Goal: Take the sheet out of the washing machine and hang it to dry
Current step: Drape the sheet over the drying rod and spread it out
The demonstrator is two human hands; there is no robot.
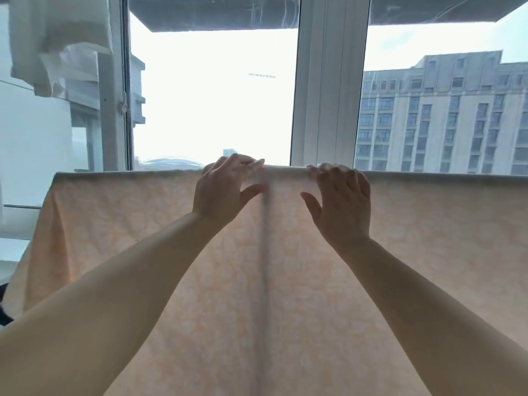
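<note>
Big glazed window (211, 95) w/ white plastic frame fills the view beyond both hands; its wide white centre mullion (325, 81) rises just above the right hand, splitting left and right panes. Left pane, above the left hand: bright overcast sky, blown out, very strong backlight. Right pane, up and right of the right hand: tall beige multi-storey apartment block (445, 115) w/ rows of dark windows. Dark grey overhang slab (217, 12) runs across the top, well above both hands. Far upper left of the left hand: pale white folded cloth (57, 47) hanging, beside a grey window upright (114, 95) w/ small latch
</note>
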